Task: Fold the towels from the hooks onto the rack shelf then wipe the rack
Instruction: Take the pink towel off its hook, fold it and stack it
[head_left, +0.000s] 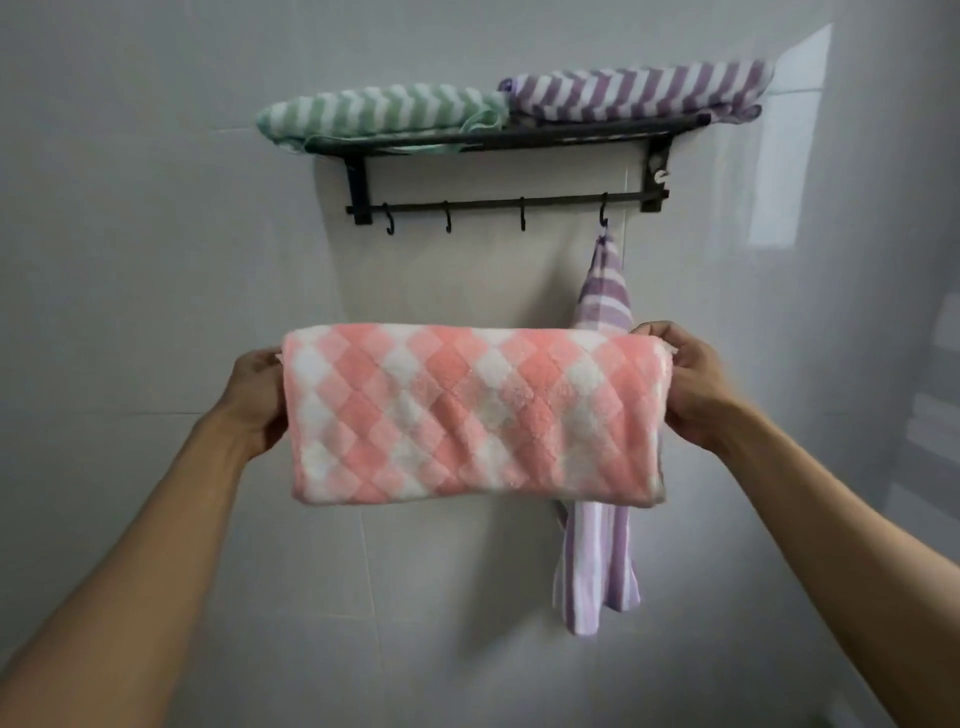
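Our hands (260, 395) (685, 384) pinched the folded pink-and-white checked fleece towel (475, 415) below the black metal wall rack (498, 136); a loosened end could unfold it.

Soft, even daylight, perhaps from a window to the right, throws a bright reflected patch on the glossy tiled wall (789, 156) above the right-hand grip, while wide-angle bending and slight blur soften the edges.
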